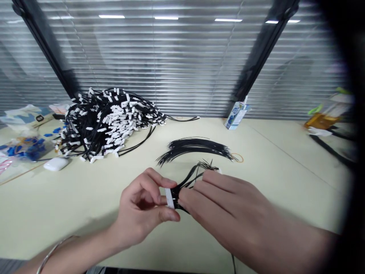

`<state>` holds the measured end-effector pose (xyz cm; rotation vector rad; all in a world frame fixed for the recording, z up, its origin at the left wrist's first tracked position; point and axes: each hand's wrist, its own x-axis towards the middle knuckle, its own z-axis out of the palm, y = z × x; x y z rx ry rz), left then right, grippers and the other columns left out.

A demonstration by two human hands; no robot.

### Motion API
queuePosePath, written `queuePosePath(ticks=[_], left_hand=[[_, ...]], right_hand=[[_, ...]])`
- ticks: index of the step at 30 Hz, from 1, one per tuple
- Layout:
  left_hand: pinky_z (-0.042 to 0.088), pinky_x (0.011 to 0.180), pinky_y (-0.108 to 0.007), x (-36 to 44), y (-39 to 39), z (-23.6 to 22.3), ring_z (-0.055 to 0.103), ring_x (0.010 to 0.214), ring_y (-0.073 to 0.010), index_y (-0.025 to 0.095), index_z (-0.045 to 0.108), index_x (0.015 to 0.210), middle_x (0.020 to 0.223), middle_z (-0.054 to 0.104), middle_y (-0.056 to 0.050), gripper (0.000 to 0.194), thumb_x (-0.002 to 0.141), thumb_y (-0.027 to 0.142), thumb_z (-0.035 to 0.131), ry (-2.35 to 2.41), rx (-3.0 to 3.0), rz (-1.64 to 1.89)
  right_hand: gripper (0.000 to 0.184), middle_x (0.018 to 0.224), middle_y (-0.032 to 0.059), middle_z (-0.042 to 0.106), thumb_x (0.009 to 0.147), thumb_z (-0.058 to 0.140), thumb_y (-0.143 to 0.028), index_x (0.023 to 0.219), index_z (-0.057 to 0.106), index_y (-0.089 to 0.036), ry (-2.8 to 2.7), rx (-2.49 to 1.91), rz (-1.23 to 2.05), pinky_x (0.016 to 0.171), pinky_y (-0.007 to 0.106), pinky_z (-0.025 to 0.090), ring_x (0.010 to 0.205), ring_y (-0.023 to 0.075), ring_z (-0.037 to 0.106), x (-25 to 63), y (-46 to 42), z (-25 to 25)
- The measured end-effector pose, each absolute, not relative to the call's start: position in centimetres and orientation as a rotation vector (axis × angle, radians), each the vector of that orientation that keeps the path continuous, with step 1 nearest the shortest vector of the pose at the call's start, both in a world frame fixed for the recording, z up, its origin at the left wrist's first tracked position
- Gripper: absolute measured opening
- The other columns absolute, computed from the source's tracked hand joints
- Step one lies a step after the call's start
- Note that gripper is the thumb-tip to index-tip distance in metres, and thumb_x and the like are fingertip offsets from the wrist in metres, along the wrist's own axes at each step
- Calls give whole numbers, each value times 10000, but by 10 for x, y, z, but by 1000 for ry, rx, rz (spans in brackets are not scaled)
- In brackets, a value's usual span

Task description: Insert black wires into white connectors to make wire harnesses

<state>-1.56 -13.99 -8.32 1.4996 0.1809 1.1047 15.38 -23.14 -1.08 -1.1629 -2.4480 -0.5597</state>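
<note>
In the head view, the left hand (139, 209) has its thumb and fingers curled round a small opening, their tips pinching a white connector (170, 198). The thumb lies at the near end of the connector and a fingertip at the far end, with another finger behind it. The right hand (228, 205) is turned back upward, its fingers drawn close together and bent over the black wires (188, 177) just beside the connector. Its fingertips close on the wires there, though its palm side is hidden and I cannot tell how many strands it has.

The connector sits between the two hands, above the near part of the table (285, 160). It is a short, narrow white block, standing crosswise to the wires, which enter its right side in a dense row. Some strands rise past the right hand's knuckles and fan out into loose ends. Beyond the hands, a bundle of loose black wires (196, 147) lies on the table in a shallow arc.
</note>
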Motion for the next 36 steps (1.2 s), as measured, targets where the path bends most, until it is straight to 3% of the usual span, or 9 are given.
queuePosePath(ticks=[5,12,15,19,21,24,28,33,36], left_hand=[[540,670,-217,-16,-137,-84,624,857,-172,182,571,721,876,620,-33,326,572,-30,768,138,1587,1170],[541,667,-236,-19,-130,-90,623,858,-185,177,580,671,856,617,-50,249,633,-25,720,155,1658,1157],[545,639,-216,-17,-127,-93,624,893,-186,183,561,681,875,583,-37,282,608,-24,738,211,1607,1037],[547,572,-212,-10,-129,-95,630,899,-214,165,536,668,854,564,-51,263,603,61,768,298,1610,835],[549,604,-227,-6,-131,-97,613,945,-221,164,523,665,873,566,-60,247,628,105,760,370,1612,761],[537,677,-264,-2,-132,-99,595,979,-214,170,504,702,928,579,-66,210,693,138,711,483,1606,691],[503,716,-291,-1,-127,-103,623,802,-148,170,487,758,1054,593,-72,178,735,154,664,588,1574,613],[467,718,-296,-3,-123,-108,621,818,-166,200,507,966,948,627,-43,237,765,188,631,608,1493,503],[444,794,-322,-3,-121,-110,607,916,-192,215,523,1014,1136,573,-60,296,749,201,653,637,1427,478]], right_hand=[[291,697,47,549,873,342,-59,815,622,-117,-2464,-1107,-620,580,336,377,633,163,475,152,-231,-14],[214,637,34,513,851,424,-68,776,622,-100,-2361,-963,-782,523,318,296,576,150,425,148,-221,-35],[225,614,19,498,864,427,-99,733,609,-122,-2325,-1097,-388,537,295,299,594,135,423,155,-211,-36],[396,541,-27,515,918,427,-368,615,569,-158,-2235,-1483,445,498,223,323,510,76,438,181,-182,-32],[416,655,-9,582,964,294,-371,796,612,-161,-2162,-1543,387,526,219,365,550,80,488,197,-159,-37],[275,893,54,609,947,367,-289,958,590,-130,-2097,-1590,159,749,302,428,816,138,554,216,-119,-58],[194,1032,60,587,903,482,-272,993,591,-140,-2250,-1522,32,932,435,381,1027,186,525,224,-78,-86],[198,1053,63,581,895,503,-284,998,587,-137,-2415,-1437,-24,917,434,408,1018,187,536,225,-61,-105],[197,1004,56,589,895,503,-292,965,588,-129,-2426,-1415,-60,892,420,426,977,178,550,227,-57,-114]])
